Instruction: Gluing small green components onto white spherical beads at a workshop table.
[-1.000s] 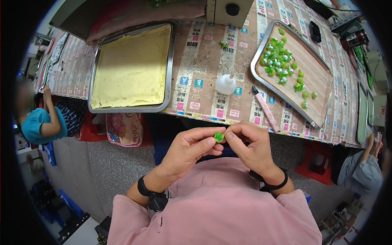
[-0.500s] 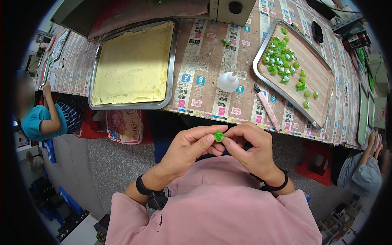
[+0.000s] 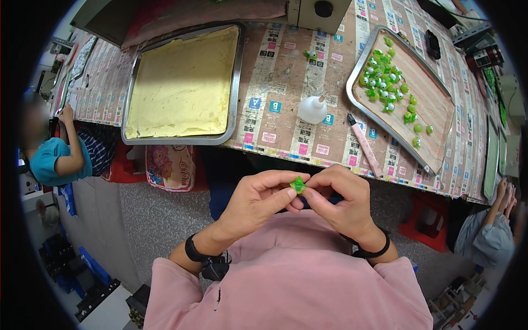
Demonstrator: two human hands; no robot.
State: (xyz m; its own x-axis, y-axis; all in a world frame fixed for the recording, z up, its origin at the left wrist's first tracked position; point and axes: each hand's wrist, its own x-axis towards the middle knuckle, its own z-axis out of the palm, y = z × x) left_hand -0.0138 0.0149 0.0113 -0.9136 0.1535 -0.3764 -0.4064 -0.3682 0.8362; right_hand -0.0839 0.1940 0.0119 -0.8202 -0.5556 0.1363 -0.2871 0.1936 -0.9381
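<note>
Over my lap, just off the table's front edge, both hands meet on a small green figurine [image 3: 298, 186] with a pointed, star-like green top. My left hand [image 3: 254, 199] pinches it between thumb and fingers from one side. From the other side, my right hand [image 3: 344, 199] grips it with thumb and forefinger; the fingers cover part of it. Many similar green figurines [image 3: 384, 83], some with white eyeballs, lie in a paper-lined metal tray [image 3: 385, 130] at the right. One more green figurine [image 3: 312, 55] lies alone towards the back of the table.
A white squeeze bottle [image 3: 313, 110] with a thin tip stands mid-table. Beside it lies a pink pen-like tool [image 3: 364, 146]. At the left is a metal tray [image 3: 233, 82] with a yellowish sheet. A grey metal housing [image 3: 320, 12] stands behind. People sit at left [image 3: 60, 159] and right [image 3: 487, 236].
The figurine has turned slightly between my fingers, its pointed top showing more upright. The view has shifted a little; the trays and bottle stay put.
</note>
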